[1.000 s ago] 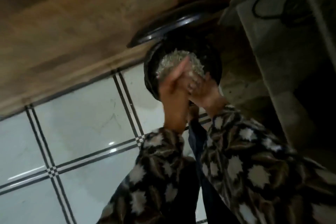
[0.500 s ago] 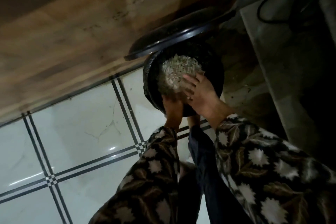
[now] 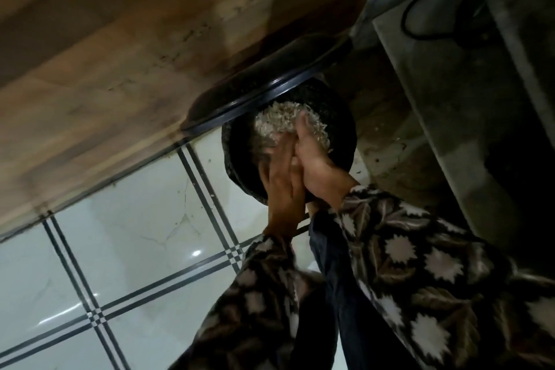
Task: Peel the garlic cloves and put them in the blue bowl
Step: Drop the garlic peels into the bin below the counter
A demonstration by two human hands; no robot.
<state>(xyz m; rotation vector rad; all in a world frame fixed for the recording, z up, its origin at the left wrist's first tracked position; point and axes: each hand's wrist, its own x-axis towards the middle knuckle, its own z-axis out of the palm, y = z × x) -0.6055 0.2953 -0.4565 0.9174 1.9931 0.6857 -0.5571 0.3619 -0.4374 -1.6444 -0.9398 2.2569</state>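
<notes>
The fingers [image 3: 302, 126] of both hands are straight and close together, and the two palms are pressed flat against each other. The left hand [image 3: 280, 189] sits a bit lower and the right hand [image 3: 313, 159] a bit higher, so the right fingertips reach farther forward. I cannot tell if a garlic clove is between the palms, because the hands hide that spot. The hands are over the open top of a round black bin [image 3: 341, 117]. Inside the bin is a heap of pale papery scraps [image 3: 279, 120] that look like garlic skins, and the right fingertips are at the edge of that heap. The round black lid [image 3: 264, 81] of the bin stands tilted up at the far side. Both arms wear dark sleeves with white star-like flowers, the left sleeve [image 3: 258, 309] and the right sleeve [image 3: 420, 264]. A dark blue trouser leg [image 3: 339, 294] shows between them. The bin stands on a shiny white tiled floor [image 3: 135, 234] with thin black lines. Behind the bin is a brown wooden panel [image 3: 120, 39]. To the right is a rough grey wall [image 3: 450, 99] with a black cable [image 3: 405, 19] on it.
</notes>
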